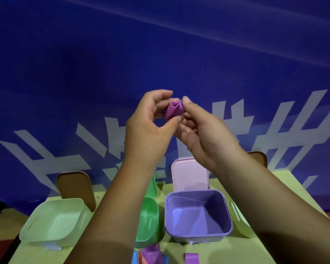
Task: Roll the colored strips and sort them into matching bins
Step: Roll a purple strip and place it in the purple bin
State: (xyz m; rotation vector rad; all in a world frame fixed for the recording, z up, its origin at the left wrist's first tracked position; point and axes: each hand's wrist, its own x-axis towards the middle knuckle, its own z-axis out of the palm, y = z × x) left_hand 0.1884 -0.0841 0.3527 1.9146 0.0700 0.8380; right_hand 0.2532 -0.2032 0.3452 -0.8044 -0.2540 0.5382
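A purple strip (173, 109), partly rolled, is held up in the air between both hands. My left hand (151, 124) pinches it from the left with thumb and curled fingers. My right hand (202, 134) pinches its right side with the thumb on top. Below stands the purple bin (198, 233), with its pink lid (190, 175) upright behind it. A green bin (148, 220) sits to its left, partly hidden by my left forearm. Loose strips lie at the near edge: a purple strip (191, 258) and a small heap of strips (151, 254) in purple, pink and blue.
A pale green bin (53, 220) stands at the left with a brown lid (74, 187) upright behind it. A pale yellow-green bin (240, 221) shows at the right, behind my right forearm. All stand on a light green table (236, 250) before a blue banner.
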